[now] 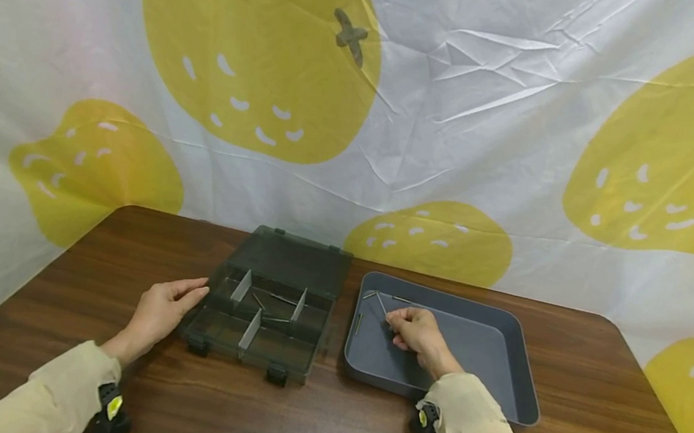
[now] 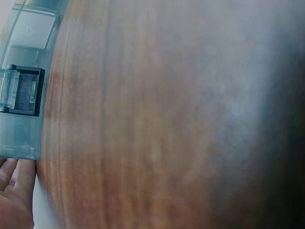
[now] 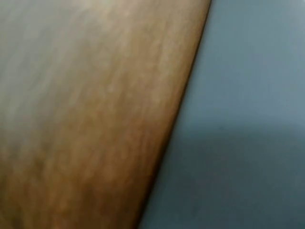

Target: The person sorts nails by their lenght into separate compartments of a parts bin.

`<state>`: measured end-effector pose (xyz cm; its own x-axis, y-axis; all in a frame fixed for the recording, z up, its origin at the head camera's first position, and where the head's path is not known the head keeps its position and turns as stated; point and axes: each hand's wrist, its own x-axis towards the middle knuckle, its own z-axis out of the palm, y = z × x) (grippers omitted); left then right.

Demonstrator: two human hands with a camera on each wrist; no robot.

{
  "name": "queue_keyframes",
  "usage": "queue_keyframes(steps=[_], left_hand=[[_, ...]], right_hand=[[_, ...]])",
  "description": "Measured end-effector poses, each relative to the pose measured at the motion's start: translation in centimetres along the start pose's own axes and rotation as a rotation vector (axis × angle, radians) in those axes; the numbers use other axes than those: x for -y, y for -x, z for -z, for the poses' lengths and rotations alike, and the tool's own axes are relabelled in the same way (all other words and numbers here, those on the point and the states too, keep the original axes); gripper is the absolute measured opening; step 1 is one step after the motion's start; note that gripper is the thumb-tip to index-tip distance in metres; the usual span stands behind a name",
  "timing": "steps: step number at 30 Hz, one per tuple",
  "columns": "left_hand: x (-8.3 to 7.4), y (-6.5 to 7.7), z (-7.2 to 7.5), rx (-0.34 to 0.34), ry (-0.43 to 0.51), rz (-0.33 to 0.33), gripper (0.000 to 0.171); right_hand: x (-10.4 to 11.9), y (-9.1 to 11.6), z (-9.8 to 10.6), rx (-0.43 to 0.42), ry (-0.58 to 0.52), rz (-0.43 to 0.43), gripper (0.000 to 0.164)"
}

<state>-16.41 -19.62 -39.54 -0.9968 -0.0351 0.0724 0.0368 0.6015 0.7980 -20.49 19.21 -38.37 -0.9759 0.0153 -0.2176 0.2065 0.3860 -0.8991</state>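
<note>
My right hand (image 1: 420, 336) is over the left part of a grey tray (image 1: 469, 345), pinching a thin metal rod (image 1: 380, 303) between thumb and fingers. Other thin metal rods lie in the tray, one by the far wall (image 1: 402, 300) and one near the left wall (image 1: 358, 324). To the left is a dark see-through divider box (image 1: 278, 349) with its lid (image 1: 291, 259) swung back. Several rods (image 1: 283, 299) lie in its compartments. My left hand (image 1: 158, 310) rests its extended fingers against the box's left side; the left wrist view shows fingers (image 2: 24, 181) at its edge.
Pale dividers (image 1: 250, 329) split the box. Black latches (image 1: 276, 373) hang at its front edge. Both containers stand on a brown wooden table (image 1: 317, 427), with a fruit-print cloth (image 1: 468, 115) hanging behind. The right wrist view shows only tray wall (image 3: 243, 95) and blurred wood.
</note>
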Motion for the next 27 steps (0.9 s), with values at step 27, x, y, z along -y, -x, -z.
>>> queue_keyframes(steps=[27], left_hand=[[0.1, -0.1, 0.0, 0.0, 0.002, -0.013, 0.047]], right_hand=[[1.0, 0.6, 0.3, 0.012, -0.001, 0.035, 0.022]])
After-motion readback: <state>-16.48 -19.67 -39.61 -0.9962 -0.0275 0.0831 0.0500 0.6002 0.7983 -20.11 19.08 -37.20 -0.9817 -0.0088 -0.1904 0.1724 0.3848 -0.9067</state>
